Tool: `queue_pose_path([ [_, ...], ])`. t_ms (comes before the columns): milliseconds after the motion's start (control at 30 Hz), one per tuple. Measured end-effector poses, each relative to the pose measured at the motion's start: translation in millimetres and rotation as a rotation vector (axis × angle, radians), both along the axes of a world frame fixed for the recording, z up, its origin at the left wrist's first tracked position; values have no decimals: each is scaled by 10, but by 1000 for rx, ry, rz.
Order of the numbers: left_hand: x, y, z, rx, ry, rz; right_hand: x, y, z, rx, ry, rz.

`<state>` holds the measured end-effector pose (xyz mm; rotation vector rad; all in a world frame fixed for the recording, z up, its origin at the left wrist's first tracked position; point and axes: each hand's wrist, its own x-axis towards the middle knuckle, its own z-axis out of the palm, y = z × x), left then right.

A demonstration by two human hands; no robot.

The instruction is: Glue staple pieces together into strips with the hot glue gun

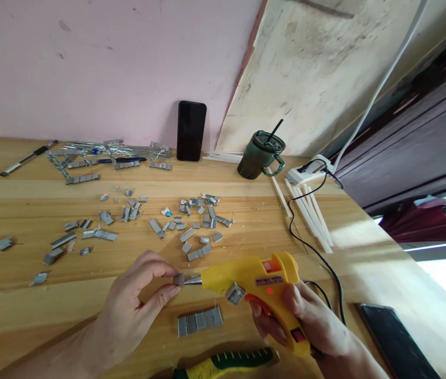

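Between thumb and forefinger, my left hand (136,302) pinches a small grey metal piece (179,279). Its right side meets the metal nozzle of a yellow hot glue gun (226,271); whether glue is flowing cannot be seen. My right hand (310,316) wraps the glue gun's handle, with fingers by the orange trigger and a red light lit on the body. Another grey metal piece (235,293) shows against the gun's lower side. Below lies a joined row of grey metal pieces (200,321). A yellow and green handle (231,362) sits at the bottom edge, partly cut off.
Loose metal bits (209,216) scatter across the wooden table (2,221). A phone (191,130) leans on the wall beside a green lidded mug (260,155). White glue sticks (313,216), a power strip (310,169), a black cable (335,276) and a dark phone (396,339) lie right.
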<state>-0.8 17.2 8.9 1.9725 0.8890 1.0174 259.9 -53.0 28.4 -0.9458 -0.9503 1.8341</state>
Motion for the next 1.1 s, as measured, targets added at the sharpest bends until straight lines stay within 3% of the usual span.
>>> queue_pose_path([
  [167, 15, 3, 13, 7, 18, -5, 0, -11, -3, 4, -15, -47],
  [1100, 10, -2, -12, -27, -6, 25, 2, -26, 12, 12, -51, -22],
])
